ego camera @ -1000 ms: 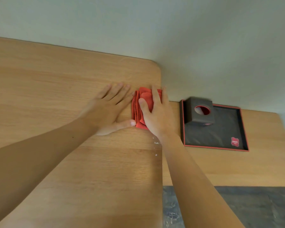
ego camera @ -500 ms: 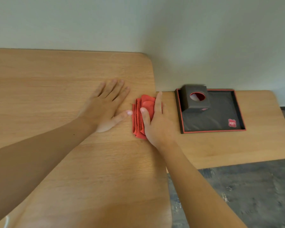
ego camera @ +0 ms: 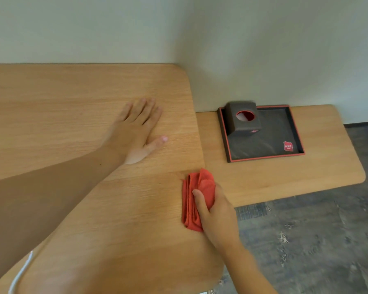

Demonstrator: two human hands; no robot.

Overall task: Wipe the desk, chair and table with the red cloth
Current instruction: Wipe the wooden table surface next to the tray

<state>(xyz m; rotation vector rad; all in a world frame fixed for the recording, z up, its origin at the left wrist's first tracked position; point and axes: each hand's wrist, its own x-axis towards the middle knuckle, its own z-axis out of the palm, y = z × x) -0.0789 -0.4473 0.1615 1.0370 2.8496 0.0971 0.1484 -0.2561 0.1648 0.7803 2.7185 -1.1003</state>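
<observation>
The wooden counter (ego camera: 83, 124) carries the left hand (ego camera: 136, 132), fingers spread flat. At its 3 o'clock edge, the right hand (ego camera: 217, 211) pinches the folded red cloth (ego camera: 191, 200); it could slip over that edge and drop to the floor.

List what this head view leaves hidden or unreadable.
- Right hand: fingers hidden under the red cloth.
- Tray label: too small to read.
- Tissue box contents: hidden inside the opening.
- Desk: cut off left and bottom.
- Chair: not in view.
</observation>
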